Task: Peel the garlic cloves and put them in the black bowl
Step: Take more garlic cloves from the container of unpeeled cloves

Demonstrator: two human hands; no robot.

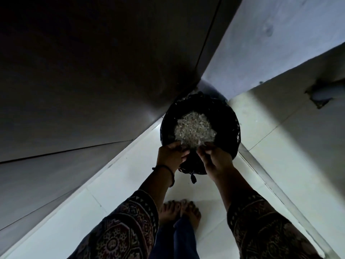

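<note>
A dark flat cabinet panel (pixel 74 90) fills the left. Beside it the left hand (pixel 170 156), a black thread bracelet (pixel 164 170) on its wrist, curls its fingers onto a black rounded object (pixel 192 165), too dark to tell whether it is the bowl. Beyond, a round black plastic-lined bin (pixel 226 113) stands on the pale tiled floor (pixel 270 128), holding a heap of pale papery scraps (pixel 194 128). The right hand (pixel 214 159) grips the object's other side, over the bin's near rim
</note>
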